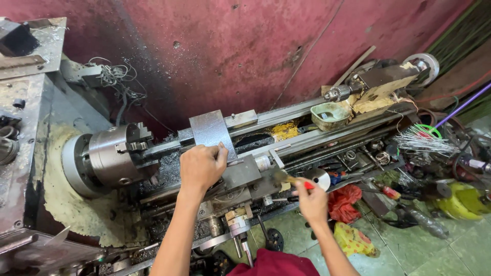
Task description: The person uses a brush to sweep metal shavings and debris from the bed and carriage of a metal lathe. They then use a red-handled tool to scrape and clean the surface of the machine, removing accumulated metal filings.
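Two hands at a lathe (286,138)
Left hand (200,166) grips steel plate (210,132), steadying it; right hand (311,200) closed around red-handled brush (292,180), bristles toward carriage.

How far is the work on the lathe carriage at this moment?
Done: the chuck is empty, no workpiece clamped. In hand: the left hand grips the carriage by the steel plate; the right hand holds a red-handled brush against it. Left: metal chips lie on the bed beside the chuck.
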